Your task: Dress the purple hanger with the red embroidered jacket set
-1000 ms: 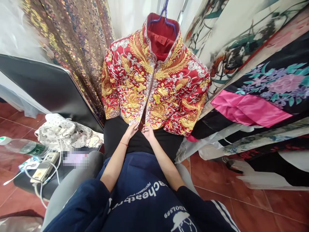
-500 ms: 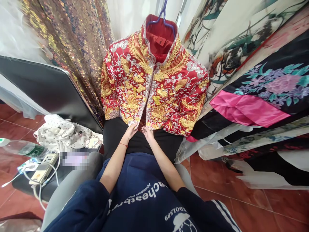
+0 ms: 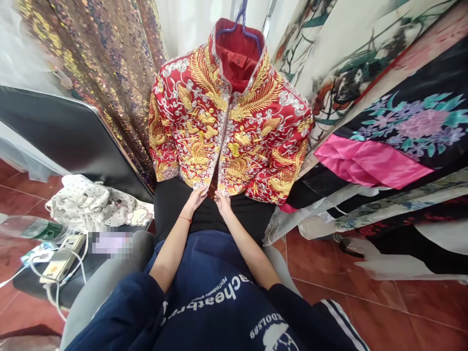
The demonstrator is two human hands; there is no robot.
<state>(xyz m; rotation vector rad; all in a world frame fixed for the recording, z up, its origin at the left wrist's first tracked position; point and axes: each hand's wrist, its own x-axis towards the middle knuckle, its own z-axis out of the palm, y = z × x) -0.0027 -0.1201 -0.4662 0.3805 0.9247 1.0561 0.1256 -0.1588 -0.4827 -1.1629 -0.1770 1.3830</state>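
A red jacket with dense gold and silver embroidery hangs in front of me on a purple hanger. Its front parts slightly toward the hem, and a small red tag marked S shows inside the collar. My left hand pinches the bottom corner of the left front panel. My right hand is closed at the bottom corner of the right panel, with its fingertips on the hem. Black cloth lies over my lap under both hands.
On the left, a black chair seat holds a power strip with white cables, a plastic bottle and a dotted white cloth. Sequinned fabric hangs behind. Embroidered black and pink garments hang close on the right.
The whole view has shifted slightly, so the jacket sits a little further left. My right fingers have drawn in against the right hem corner; the left hand keeps its pinch.
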